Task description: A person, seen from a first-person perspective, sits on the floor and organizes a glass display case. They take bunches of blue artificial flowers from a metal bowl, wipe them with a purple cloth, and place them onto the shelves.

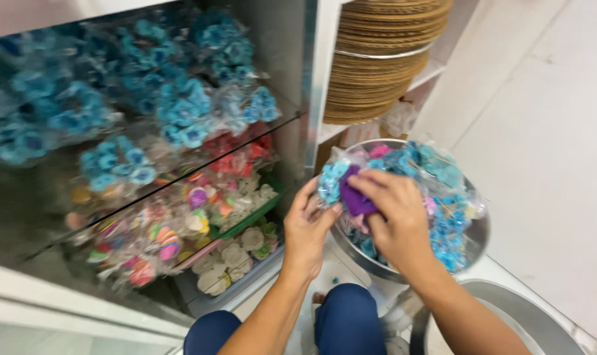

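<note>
My left hand (306,227) and my right hand (393,213) both grip a clear plastic bag of blue fabric flowers (334,179), which also shows a purple piece (355,196). They hold it over a round metal bowl (479,231) piled with more bags of blue, pink and teal flowers (443,197). The left hand pinches the bag's left side. The right hand's fingers curl over the purple piece from the right.
An open cabinet with a glass shelf (180,181) holds bags of blue flowers (173,105) above and red, multicoloured and white ones (200,210) below. Stacked woven discs (377,59) sit upper right. A second metal basin (528,315) and my knees (344,325) are below.
</note>
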